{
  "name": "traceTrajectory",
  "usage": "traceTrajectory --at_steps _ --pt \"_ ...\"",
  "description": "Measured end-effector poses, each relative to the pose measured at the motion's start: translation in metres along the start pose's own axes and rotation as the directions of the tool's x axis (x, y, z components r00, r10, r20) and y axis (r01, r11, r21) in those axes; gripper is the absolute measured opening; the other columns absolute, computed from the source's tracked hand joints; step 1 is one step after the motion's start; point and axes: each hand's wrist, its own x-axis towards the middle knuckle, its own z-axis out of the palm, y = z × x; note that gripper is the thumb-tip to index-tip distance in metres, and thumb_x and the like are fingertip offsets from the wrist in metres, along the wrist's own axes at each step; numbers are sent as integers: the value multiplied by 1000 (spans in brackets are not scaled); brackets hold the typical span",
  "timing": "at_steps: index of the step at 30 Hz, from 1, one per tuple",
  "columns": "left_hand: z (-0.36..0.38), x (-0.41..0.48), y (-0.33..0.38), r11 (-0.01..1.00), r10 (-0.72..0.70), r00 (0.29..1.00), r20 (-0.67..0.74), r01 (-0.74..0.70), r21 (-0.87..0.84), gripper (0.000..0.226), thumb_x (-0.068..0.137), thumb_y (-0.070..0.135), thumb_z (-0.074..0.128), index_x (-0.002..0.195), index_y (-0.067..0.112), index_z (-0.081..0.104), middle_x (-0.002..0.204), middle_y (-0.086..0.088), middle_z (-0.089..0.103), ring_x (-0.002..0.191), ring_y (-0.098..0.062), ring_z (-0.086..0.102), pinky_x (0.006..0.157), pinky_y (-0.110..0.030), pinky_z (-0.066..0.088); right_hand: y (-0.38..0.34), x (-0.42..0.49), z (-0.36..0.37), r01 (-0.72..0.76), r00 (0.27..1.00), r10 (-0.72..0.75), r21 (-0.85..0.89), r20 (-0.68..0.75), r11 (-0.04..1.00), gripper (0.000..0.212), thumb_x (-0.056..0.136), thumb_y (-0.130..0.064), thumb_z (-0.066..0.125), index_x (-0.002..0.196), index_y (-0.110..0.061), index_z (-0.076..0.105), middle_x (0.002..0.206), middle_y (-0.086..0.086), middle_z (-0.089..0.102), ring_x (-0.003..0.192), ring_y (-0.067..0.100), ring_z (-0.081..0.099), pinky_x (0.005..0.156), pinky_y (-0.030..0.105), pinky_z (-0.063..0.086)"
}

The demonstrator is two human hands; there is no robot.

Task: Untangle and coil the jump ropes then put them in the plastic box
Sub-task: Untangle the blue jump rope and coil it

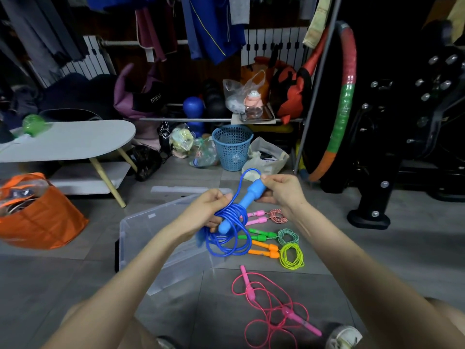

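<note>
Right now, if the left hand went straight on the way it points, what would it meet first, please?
Probably the blue handle held by the right hand; the left hand, gripping the blue rope coils, points toward it; depth is uncertain.

Orange bag near left; white low table behind it, green ball on top. Blue mesh basket far centre. Striped hoop, black exercise machine right.

Blue and grey clothes hang before white ribbed radiators; a white oval wooden-legged table and blue perforated plastic basket stand on the grey tiled floor.
</note>
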Motion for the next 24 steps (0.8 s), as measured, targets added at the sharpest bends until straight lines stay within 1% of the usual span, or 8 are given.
traceTrajectory --at_steps 4,8,10,13,17,19,21,24 --pt "6 11 3 989 47 998 -32 -51 -139 25 97 23 42 77 14 31 39 7 29 33 -4 20 32 -14 22 7 -9 10 -88 988 99 -98 119 991 22 90 -19 60 79 1 59 74 18 63 51 19 63 54 30 58" --pt "8 18 0 974 48 991 -124 -73 -214 23 96 21 46 79 12 33 40 7 33 33 -4 23 33 -16 24 1 -22 5 89 991 -58 -256 124 963 23 95 -24 51 83 -7 63 67 -2 58 51 0 53 50 7 42" --pt "12 21 -5 969 42 987 -157 -79 -234 19 95 21 48 85 11 35 39 8 35 32 -5 24 35 -18 28 1 -31 3 145 975 -90 -273 202 951 22 93 -29 54 94 -9 62 78 -4 61 65 -6 56 57 2 41" --pt "20 25 -8 972 42 977 -210 -89 -218 19 94 24 50 88 10 39 38 6 43 30 -7 32 35 -19 32 14 -29 6 215 957 -101 -433 271 875 64 65 -46 79 117 -18 55 112 -3 60 104 9 55 88 20 45" --pt "31 26 -3 952 55 954 -295 -139 -272 19 94 25 51 85 12 40 33 5 43 29 -2 36 34 -15 33 28 -29 13 281 957 -164 -616 241 736 100 34 -64 76 124 -35 45 119 -10 58 114 17 52 99 42 42" --pt "32 27 0 940 60 943 -326 -163 -299 20 94 26 51 88 12 38 31 5 38 29 -1 33 35 -16 32 33 -32 16 315 948 -198 -647 248 695 99 36 -56 78 126 -32 43 120 -7 58 113 21 53 97 44 42" --pt "29 29 1 939 69 928 -367 -184 -289 21 93 27 53 90 13 38 32 6 38 29 -2 32 37 -19 33 36 -35 16 319 948 -226 -638 226 701 96 46 -30 85 130 -26 40 123 -2 56 115 23 51 97 44 42" --pt "22 31 -2 941 87 906 -414 -212 -265 22 92 27 55 88 14 38 38 7 42 31 -4 33 37 -19 33 40 -39 11 318 947 -234 -563 219 763 87 63 1 73 137 -20 33 125 -1 53 110 18 53 95 32 45"
